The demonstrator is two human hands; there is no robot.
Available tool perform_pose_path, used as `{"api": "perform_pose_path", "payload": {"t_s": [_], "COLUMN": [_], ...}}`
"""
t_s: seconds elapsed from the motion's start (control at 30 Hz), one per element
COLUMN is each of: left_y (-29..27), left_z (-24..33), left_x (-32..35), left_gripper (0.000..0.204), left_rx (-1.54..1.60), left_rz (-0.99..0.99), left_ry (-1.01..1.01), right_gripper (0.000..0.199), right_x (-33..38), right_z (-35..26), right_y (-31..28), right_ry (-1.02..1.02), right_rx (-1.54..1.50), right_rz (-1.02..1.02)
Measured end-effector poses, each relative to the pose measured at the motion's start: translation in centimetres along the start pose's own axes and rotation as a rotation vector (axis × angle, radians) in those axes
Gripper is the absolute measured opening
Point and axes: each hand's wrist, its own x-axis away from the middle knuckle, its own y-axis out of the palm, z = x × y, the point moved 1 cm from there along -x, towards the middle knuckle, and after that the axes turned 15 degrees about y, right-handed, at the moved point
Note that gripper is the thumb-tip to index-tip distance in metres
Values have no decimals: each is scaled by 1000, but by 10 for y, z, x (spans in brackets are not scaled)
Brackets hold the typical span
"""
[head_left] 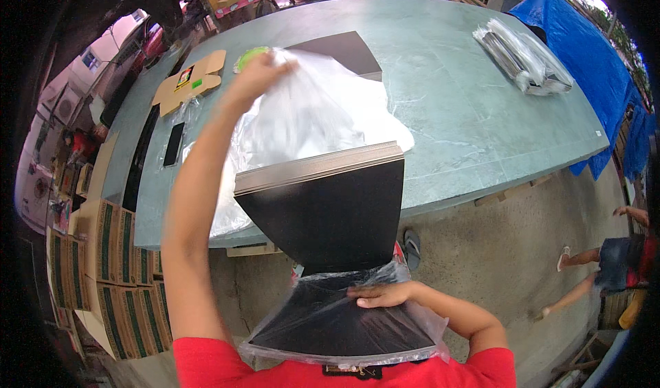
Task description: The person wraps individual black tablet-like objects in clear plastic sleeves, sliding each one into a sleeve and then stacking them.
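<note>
The left hand is reaching up over the grey-green table, its fingers pinching the top of a clear, crumpled plastic bag. Below that grip, a thick stack of black square sheets is standing out of the bag's lower part, whose film the right hand is pressing flat against the chest. A flat tan cardboard cutout with a green patch is lying far left; a clear-wrapped dark bundle is sitting far right; green-printed cartons are piling up below.
</note>
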Motion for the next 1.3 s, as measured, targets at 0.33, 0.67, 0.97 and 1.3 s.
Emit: {"api": "perform_pose_path", "payload": {"t_s": [0.33, 0.67, 0.97, 1.3], "left_y": [6, -23, -14, -14], "left_z": [16, 49, 27, 79], "left_x": [309, 228, 241, 231], "left_gripper": [18, 21, 25, 21], "left_rx": [-210, 287, 280, 45], "left_rz": [-1203, -331, -203, -69], "left_ry": [320, -18, -120, 153], "right_gripper": [35, 38, 43, 15], "right_x": [37, 88, 74, 61], "right_z": [-72, -90, -108, -103], "right_y": [-60, -125, -83, -85], "right_ry": [-194, -794, -370, -156], "right_rx": [-73, -1205, -602, -751], "right_rz": [451, 237, 778, 774]}}
